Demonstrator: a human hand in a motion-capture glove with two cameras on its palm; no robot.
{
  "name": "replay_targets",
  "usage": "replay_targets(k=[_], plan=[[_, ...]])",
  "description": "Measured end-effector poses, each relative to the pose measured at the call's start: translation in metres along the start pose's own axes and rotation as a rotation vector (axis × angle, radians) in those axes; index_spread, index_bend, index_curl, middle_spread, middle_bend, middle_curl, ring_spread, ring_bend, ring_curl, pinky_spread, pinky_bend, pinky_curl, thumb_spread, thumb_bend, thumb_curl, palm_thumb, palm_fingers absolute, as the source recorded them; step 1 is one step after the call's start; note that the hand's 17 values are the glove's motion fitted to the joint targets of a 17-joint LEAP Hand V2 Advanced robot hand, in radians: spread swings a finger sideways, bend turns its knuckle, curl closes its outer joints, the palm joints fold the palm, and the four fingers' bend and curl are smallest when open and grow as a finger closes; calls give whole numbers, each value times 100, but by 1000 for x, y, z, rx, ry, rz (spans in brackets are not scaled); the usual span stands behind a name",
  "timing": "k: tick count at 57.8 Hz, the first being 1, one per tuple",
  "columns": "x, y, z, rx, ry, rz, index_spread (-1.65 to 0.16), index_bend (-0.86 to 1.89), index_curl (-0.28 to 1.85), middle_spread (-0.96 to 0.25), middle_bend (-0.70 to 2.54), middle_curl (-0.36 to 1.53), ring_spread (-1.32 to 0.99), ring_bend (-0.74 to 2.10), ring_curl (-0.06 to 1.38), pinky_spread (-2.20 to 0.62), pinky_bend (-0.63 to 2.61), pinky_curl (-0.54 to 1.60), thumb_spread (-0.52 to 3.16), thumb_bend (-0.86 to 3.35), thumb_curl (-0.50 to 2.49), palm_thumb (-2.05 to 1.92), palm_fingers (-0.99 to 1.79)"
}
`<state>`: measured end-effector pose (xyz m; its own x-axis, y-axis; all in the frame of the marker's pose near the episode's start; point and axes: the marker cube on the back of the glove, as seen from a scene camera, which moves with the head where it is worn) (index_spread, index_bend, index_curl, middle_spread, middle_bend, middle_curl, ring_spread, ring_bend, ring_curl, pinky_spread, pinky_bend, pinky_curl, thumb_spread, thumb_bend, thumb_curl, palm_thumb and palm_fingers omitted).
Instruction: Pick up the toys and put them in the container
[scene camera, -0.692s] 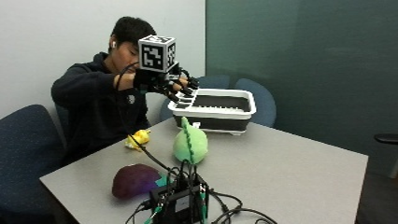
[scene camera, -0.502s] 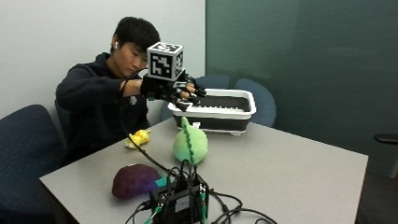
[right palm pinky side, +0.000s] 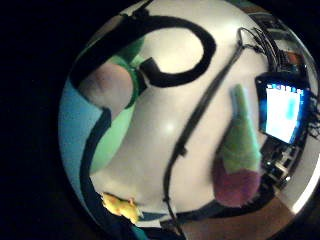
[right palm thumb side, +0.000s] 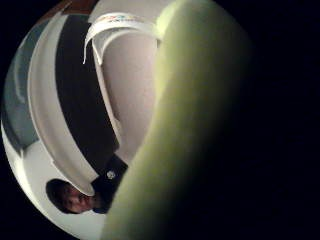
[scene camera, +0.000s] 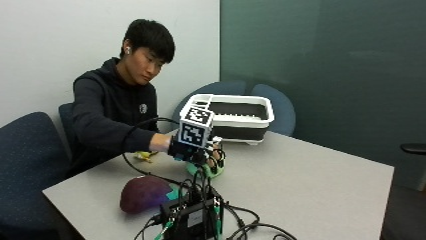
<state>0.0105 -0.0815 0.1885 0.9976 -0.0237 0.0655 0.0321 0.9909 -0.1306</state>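
Three toys show on the grey table (scene camera: 313, 185), all soft and plush-looking. A rounded, light green one (scene camera: 208, 170) sits near the middle of the table, under the gloved right hand (scene camera: 196, 150). Its fingers curl down over the toy's top, wrapped around it. In the thumb side palm view the same green toy (right palm thumb side: 190, 140) fills much of the frame, smooth and bulging, close against the palm. A plump purple toy with a green leafy top (scene camera: 145, 193) lies near the table's front left corner; the little finger side palm view shows its green part tapering to a point (right palm pinky side: 239, 155). A small yellow toy (scene camera: 143, 156) rests by the left edge, in front of the person.

There is one container (scene camera: 233, 117), a white rectangular plastic tub with a dark inside, standing at the far edge. A black device with tangled cables (scene camera: 193, 222) sits at the front edge.
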Motion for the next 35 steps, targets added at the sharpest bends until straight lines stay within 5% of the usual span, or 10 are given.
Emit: replay_targets(k=[7,15,28,35], plan=[[-1,-3,0,176,-65,2,-30,16,20,-8,34,19,-15,76,27,-10,99,31,127,27,39,61,62],[-9,-2,-25,206,-75,36,-36,29,25,-19,55,28,-31,98,38,-26,99,35,96,31,53,78,97],[-90,21,-138,440,-53,-22,-46,54,40,-31,88,45,-46,119,54,-34,100,43,53,36,70,84,96],[-136,17,-194,493,21,-210,-50,65,49,-35,100,54,-50,128,61,-36,107,48,32,39,76,82,89]])
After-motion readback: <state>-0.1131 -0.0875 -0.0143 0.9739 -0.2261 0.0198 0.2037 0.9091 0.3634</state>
